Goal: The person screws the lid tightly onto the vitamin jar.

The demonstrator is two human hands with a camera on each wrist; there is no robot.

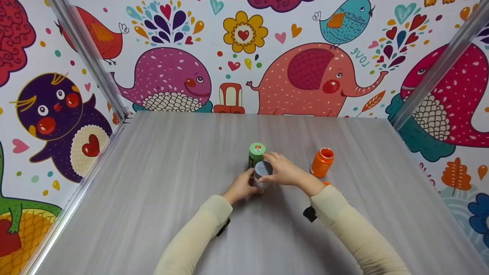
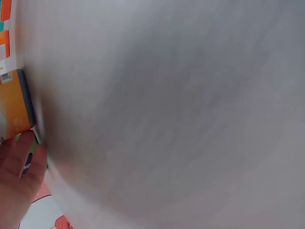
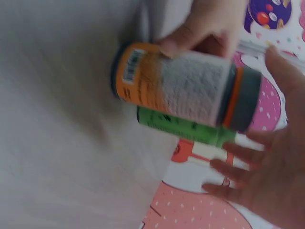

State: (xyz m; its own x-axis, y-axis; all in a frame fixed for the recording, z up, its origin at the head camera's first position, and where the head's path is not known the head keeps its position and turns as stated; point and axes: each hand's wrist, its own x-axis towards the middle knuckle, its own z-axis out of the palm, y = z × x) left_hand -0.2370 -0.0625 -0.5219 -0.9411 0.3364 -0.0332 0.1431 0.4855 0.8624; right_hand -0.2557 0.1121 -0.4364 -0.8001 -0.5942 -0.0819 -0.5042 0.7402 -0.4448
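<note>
My left hand (image 1: 241,186) grips the lower body of a bottle with a dark grey lid (image 1: 263,168). In the right wrist view this bottle (image 3: 181,86) is orange and white, with a barcode near its base; the thumb of the left hand (image 3: 205,28) lies against its side. My right hand (image 1: 284,170) is at the lid, and in the right wrist view the right hand (image 3: 271,176) has its fingers spread around the lid end. A green canister (image 1: 257,149) stands just behind the bottle. Part of the left hand's fingers (image 2: 21,160) shows beside the orange label.
An orange bottle (image 1: 322,164) with an open-looking top stands to the right, near my right forearm. Another bit of orange (image 1: 326,183) peeks out by the right sleeve, mostly hidden. The grey table (image 1: 172,160) ends at a wall with cartoon animals; metal posts (image 1: 91,57) stand at its corners.
</note>
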